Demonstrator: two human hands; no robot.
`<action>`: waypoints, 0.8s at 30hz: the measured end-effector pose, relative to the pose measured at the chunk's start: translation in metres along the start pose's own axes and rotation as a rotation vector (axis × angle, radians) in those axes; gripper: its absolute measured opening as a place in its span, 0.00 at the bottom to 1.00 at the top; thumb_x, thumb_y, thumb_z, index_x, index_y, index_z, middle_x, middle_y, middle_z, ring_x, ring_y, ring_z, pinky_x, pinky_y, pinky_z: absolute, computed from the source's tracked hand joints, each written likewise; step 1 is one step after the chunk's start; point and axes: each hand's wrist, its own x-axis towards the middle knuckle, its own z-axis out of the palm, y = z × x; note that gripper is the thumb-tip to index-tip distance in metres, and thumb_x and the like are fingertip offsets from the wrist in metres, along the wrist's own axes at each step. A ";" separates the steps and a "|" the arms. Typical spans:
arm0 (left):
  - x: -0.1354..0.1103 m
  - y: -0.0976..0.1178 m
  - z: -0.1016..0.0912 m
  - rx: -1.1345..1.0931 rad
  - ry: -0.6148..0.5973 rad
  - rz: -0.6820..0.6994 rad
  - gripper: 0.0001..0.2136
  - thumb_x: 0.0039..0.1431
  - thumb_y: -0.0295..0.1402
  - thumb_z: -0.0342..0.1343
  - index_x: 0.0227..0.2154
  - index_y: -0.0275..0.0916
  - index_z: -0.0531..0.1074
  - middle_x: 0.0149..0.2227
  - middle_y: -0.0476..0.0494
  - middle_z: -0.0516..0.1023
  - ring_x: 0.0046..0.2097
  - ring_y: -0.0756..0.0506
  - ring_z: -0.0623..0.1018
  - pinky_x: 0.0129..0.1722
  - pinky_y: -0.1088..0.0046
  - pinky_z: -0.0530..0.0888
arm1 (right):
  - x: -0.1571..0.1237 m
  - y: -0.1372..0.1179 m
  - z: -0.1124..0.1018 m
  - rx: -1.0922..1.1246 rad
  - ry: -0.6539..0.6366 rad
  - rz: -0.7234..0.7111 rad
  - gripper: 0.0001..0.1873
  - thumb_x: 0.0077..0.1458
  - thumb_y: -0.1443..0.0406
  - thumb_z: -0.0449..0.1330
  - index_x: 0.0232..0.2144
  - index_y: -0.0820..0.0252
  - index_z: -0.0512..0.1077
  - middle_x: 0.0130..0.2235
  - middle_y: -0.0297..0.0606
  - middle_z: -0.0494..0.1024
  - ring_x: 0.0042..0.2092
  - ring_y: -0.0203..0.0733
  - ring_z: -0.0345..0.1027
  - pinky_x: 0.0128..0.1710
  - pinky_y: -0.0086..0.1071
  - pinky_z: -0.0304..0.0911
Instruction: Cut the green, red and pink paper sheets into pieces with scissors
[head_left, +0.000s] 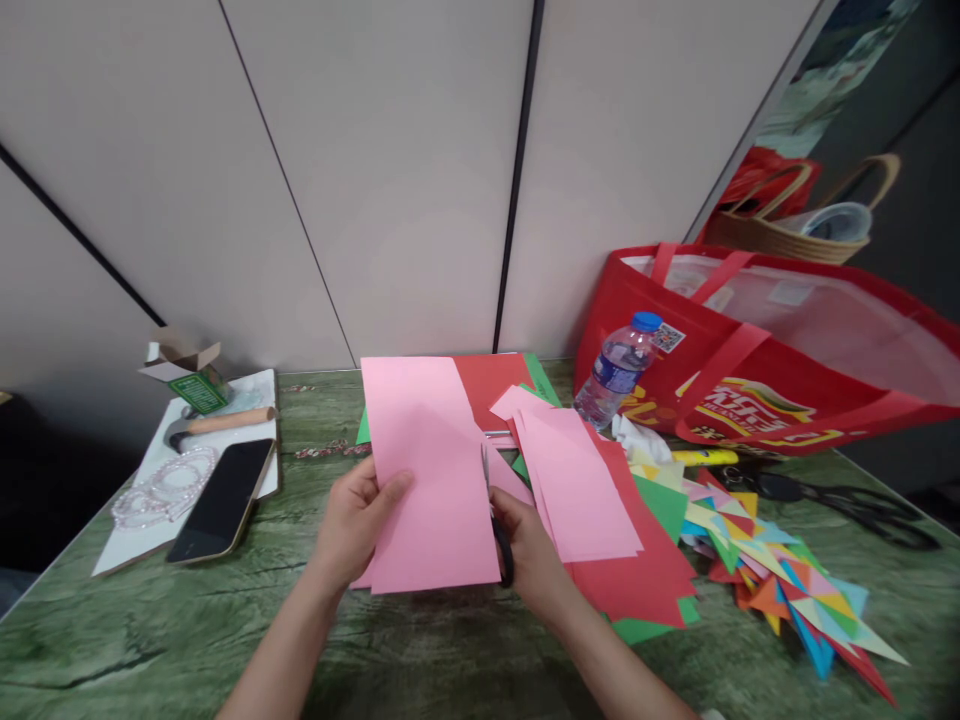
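My left hand (360, 520) grips the left edge of a sheet of pink paper (427, 460), thumb on top and fingers behind it. Black-handled scissors (502, 550) are in my right hand (529, 545), their blade against the right edge of that sheet. Part of the blades is hidden by the paper. To the right lies a stack of cut pink paper pieces (577, 490), resting on red paper (622, 590). Green paper (645, 630) shows beneath the red. More red paper lies behind the sheet I hold.
A water bottle (619, 370) leans by a red shopping bag (675, 350). Folded coloured paper pieces (780, 570) and a second pair of scissors (862, 500) lie right. At left are a phone (223, 500), a beaded string (165, 490), a wooden-handled hammer (229, 421) and a small green box (196, 388).
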 end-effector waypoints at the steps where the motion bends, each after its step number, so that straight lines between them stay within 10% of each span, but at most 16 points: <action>1: 0.000 -0.001 -0.001 0.014 -0.007 0.002 0.13 0.46 0.36 0.60 0.36 0.37 0.72 0.29 0.45 0.80 0.27 0.46 0.77 0.24 0.74 0.72 | 0.000 0.000 0.000 -0.002 -0.001 0.000 0.12 0.36 0.67 0.64 0.29 0.58 0.73 0.17 0.26 0.67 0.18 0.33 0.55 0.18 0.26 0.50; 24: -0.001 -0.001 0.001 0.087 -0.038 0.037 0.14 0.47 0.36 0.59 0.39 0.38 0.72 0.31 0.45 0.79 0.28 0.46 0.76 0.24 0.74 0.72 | 0.004 0.013 -0.005 0.062 0.016 -0.009 0.12 0.35 0.68 0.65 0.29 0.59 0.73 0.19 0.27 0.71 0.21 0.34 0.60 0.18 0.26 0.51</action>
